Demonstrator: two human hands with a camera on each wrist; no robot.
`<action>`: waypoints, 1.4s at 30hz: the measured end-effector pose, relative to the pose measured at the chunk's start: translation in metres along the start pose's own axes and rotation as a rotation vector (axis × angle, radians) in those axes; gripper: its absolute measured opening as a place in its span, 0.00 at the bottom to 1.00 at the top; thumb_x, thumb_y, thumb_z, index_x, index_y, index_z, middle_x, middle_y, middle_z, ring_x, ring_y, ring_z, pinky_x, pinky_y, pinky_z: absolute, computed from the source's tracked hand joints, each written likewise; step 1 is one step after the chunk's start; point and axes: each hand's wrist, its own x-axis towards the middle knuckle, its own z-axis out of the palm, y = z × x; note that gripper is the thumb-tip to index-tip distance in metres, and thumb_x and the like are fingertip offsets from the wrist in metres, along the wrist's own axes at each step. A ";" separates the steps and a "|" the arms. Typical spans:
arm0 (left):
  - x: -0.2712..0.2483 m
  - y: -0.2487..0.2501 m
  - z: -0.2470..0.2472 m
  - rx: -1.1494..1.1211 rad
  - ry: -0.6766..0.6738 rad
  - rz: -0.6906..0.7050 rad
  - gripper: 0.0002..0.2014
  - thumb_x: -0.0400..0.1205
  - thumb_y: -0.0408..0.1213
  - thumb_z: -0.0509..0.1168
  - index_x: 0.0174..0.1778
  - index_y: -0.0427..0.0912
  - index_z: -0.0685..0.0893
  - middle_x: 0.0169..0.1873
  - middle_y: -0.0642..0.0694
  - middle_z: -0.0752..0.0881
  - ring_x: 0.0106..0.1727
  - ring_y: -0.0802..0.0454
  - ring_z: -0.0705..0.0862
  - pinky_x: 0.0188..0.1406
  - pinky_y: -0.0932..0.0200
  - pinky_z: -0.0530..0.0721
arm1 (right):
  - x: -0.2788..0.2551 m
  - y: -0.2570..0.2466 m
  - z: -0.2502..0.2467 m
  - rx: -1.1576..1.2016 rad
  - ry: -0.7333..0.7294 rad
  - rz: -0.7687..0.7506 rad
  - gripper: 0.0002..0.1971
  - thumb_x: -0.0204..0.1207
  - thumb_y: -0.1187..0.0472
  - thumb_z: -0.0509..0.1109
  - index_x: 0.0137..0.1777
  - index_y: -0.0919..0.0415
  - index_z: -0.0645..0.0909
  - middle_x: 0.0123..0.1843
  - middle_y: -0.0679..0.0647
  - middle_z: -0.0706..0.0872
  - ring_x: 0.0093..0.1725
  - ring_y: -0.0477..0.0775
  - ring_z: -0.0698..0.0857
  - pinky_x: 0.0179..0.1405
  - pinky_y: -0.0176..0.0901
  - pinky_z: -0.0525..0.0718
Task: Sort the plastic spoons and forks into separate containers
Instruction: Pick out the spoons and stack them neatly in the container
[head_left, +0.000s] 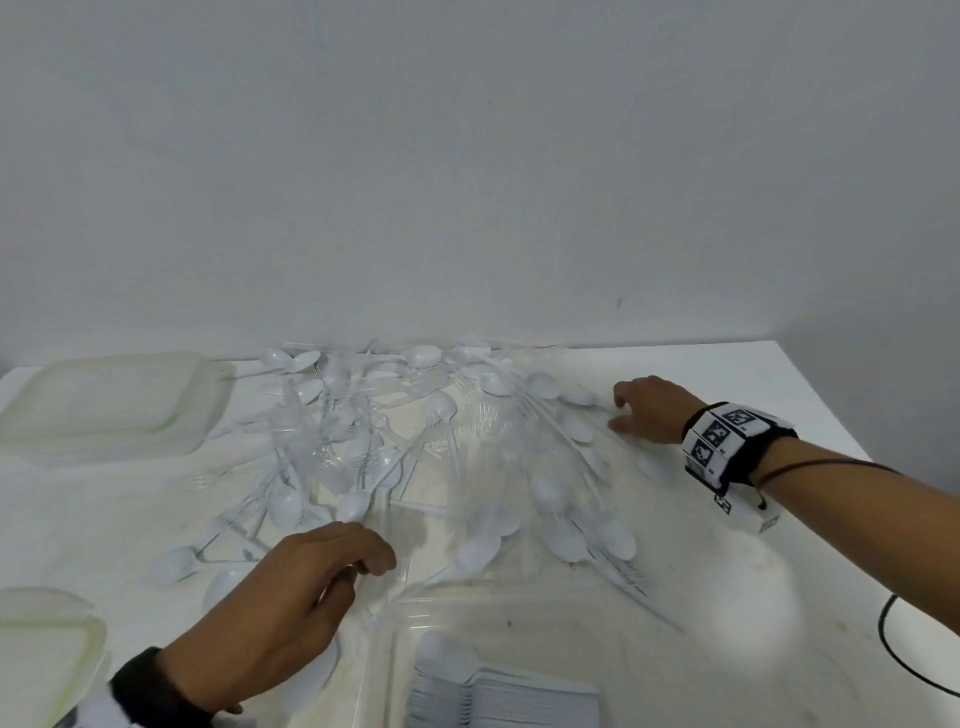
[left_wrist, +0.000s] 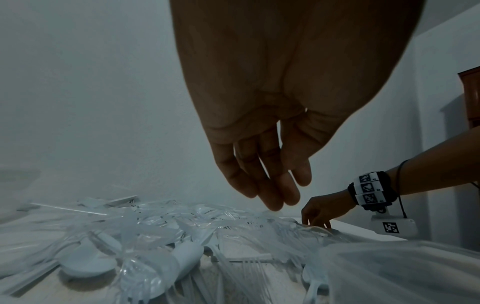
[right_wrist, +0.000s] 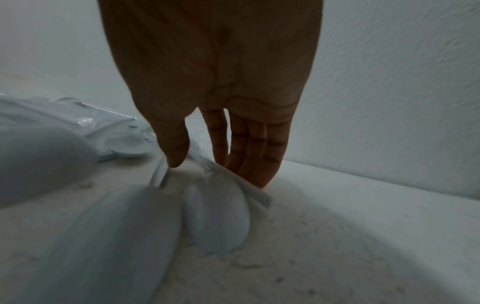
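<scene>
The cutlery pile (head_left: 415, 441) sprawls mid-table, the right hand (head_left: 649, 410) at its 3 o'clock edge with straight fingers pressing a spoon (right_wrist: 215, 218), the left hand (head_left: 306, 582) relaxed and holding nothing at 6 o'clock.

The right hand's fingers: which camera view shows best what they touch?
The right wrist view: the right hand has its fingers down on a white spoon on the table. The head view shows that hand from above, contact hidden. The left wrist view shows it far off and dark.
</scene>
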 end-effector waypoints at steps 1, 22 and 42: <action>-0.002 0.001 0.000 -0.001 0.001 0.000 0.22 0.71 0.25 0.57 0.48 0.58 0.84 0.45 0.65 0.85 0.48 0.66 0.84 0.47 0.73 0.78 | -0.002 -0.002 0.000 0.029 -0.016 0.011 0.19 0.79 0.47 0.67 0.61 0.62 0.77 0.59 0.59 0.83 0.56 0.58 0.80 0.51 0.47 0.78; -0.007 0.000 -0.015 0.050 -0.047 -0.025 0.23 0.74 0.22 0.58 0.47 0.59 0.83 0.44 0.65 0.85 0.48 0.63 0.84 0.47 0.72 0.77 | -0.012 -0.027 -0.002 0.296 0.041 0.133 0.14 0.80 0.68 0.57 0.32 0.59 0.64 0.43 0.62 0.78 0.41 0.60 0.77 0.37 0.45 0.71; 0.134 -0.118 -0.067 0.309 0.016 -0.330 0.12 0.78 0.25 0.64 0.55 0.39 0.83 0.49 0.46 0.85 0.50 0.46 0.83 0.50 0.60 0.76 | -0.015 -0.032 -0.007 0.402 0.278 0.120 0.15 0.75 0.60 0.65 0.29 0.58 0.65 0.29 0.53 0.75 0.32 0.59 0.73 0.28 0.47 0.65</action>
